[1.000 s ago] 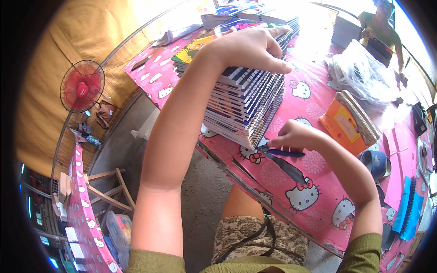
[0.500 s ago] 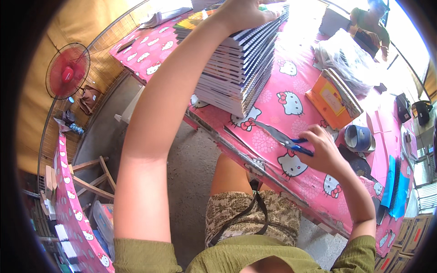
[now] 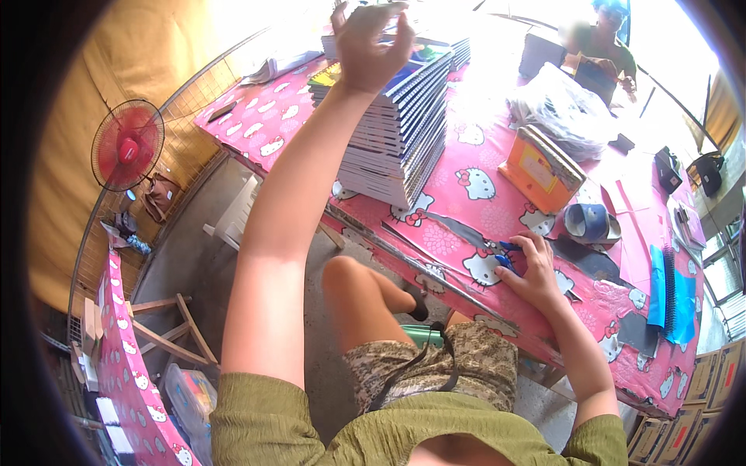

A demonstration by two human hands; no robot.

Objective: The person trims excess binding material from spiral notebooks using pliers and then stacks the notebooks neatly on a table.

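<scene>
My left hand [image 3: 373, 48] is raised over the top of a tall stack of notebooks [image 3: 381, 147]. Its fingers are apart, with nothing seen in them. Dark binding edges and pale page edges show along the stack's near sides. Low over the table, my right hand [image 3: 535, 268] closes around the blue handles of a pair of pliers [image 3: 505, 262]. Part of the tool is hidden by my fingers, and its jaws are hard to make out against a dark torn patch in the pink tablecloth [image 3: 443, 268].
Right of the stack stand an orange-covered book bundle [image 3: 540, 175], a blue roll [image 3: 584, 223] and a clear plastic bag [image 3: 559, 109]. Blue spiral notebooks [image 3: 672, 299] lie far right. Another person [image 3: 610, 62] is across the table. A red fan [image 3: 128, 146] stands left.
My left hand has lifted off the stack's top and opened. My right hand has lowered toward the table with the pliers. The view has shifted a little.
</scene>
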